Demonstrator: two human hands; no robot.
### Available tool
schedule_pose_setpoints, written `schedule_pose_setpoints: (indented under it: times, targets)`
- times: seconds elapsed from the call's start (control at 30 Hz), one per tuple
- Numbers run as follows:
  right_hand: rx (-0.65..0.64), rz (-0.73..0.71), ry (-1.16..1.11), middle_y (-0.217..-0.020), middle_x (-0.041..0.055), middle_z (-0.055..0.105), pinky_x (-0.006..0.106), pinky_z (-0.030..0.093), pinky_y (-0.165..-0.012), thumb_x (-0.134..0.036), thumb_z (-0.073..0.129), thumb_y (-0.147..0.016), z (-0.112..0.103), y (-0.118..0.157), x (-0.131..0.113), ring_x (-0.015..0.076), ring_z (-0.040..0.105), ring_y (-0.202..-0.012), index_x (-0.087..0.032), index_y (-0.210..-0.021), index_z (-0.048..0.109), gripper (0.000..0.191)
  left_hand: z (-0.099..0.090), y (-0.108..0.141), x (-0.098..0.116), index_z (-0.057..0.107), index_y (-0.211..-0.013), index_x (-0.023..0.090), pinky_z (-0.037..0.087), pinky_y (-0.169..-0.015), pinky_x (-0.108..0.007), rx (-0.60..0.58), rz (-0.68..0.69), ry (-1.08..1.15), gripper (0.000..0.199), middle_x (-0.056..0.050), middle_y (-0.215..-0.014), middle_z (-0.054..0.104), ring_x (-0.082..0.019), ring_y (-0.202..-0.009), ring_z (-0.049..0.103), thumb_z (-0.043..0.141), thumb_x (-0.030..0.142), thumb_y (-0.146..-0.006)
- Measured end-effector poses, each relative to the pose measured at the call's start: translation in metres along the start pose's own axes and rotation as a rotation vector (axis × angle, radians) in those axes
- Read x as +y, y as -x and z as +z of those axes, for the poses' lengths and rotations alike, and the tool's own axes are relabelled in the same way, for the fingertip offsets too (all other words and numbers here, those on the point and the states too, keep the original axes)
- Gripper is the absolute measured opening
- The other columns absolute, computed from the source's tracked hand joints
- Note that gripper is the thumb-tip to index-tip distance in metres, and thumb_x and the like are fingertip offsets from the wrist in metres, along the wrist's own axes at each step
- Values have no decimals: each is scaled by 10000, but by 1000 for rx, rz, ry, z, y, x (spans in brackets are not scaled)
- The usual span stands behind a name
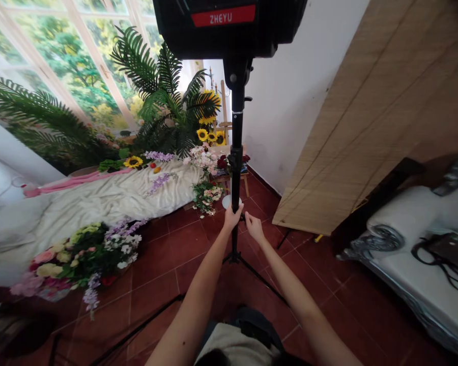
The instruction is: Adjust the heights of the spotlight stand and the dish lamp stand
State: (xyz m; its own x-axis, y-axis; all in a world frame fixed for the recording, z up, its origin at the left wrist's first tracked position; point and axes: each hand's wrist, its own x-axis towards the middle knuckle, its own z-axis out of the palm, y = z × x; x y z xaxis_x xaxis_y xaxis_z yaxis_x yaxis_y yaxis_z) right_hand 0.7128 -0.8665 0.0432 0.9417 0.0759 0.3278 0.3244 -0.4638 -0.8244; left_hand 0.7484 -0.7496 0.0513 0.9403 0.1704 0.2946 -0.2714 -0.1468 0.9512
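A black light stand (235, 178) rises upright in front of me. Mounted at its top is a black studio light (229, 38) with a red label reading "ZHEYU"; its upper part is cut off by the frame. My left hand (232, 218) is wrapped round the lower part of the pole. Just to the right, my right hand (254, 227) has its fingers pinched together at a small dark locking knob (242, 217) on the pole, which they partly hide. Below both hands, the stand's legs (257, 274) spread over the floor.
A bed (137, 195) with cream cloth and artificial flowers lies to the left, before palm fronds (168, 96). A large wooden panel (328, 147) leans at right, near a white sofa (423, 259) holding a dark bag (448, 254). Another dark stand leg (137, 328) crosses the tiled floor (160, 274).
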Motion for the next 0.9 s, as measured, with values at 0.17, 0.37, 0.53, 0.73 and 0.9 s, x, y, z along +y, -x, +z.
schedule_pose_setpoints:
  times: [0.17,0.37,0.53,0.73,0.9]
  targets:
    - [17,76,-158,-540,3,491,221,267,-513,-550,293,-857,1,-2,-2,112,355,-521,-177,-571,475,504,4,1,-1,554,-815,169,454,-721,-269,34,12,-38,348,-29,-772,591,-143,-729,559,563,511,-749]
    - [46,84,-163,-533,-13,456,216,289,-528,-536,289,-849,1,-3,6,113,344,-522,-185,-581,477,479,12,5,1,561,-871,163,456,-737,-278,81,3,-33,318,-49,-824,597,-148,-752,559,563,465,-769]
    - [36,52,-140,-521,-13,455,217,319,-536,-540,274,-857,-2,-2,9,113,364,-510,-185,-565,472,501,14,28,6,512,-1099,172,440,-869,-297,145,1,63,389,-85,-1051,594,-157,-964,564,538,419,-799]
    - [31,183,-132,-454,-26,405,220,345,-518,-586,266,-843,5,2,14,118,370,-515,-201,-530,426,522,-29,151,-41,575,-1051,161,488,-810,-347,192,-339,87,414,-99,-968,642,-177,-861,619,594,418,-728]
    - [95,310,-218,-434,-23,422,240,341,-479,-635,304,-795,20,6,16,118,389,-461,-205,-522,416,522,-108,339,-86,626,-645,166,524,-617,-320,599,-866,-17,260,-42,-621,641,-216,-661,651,658,413,-568]
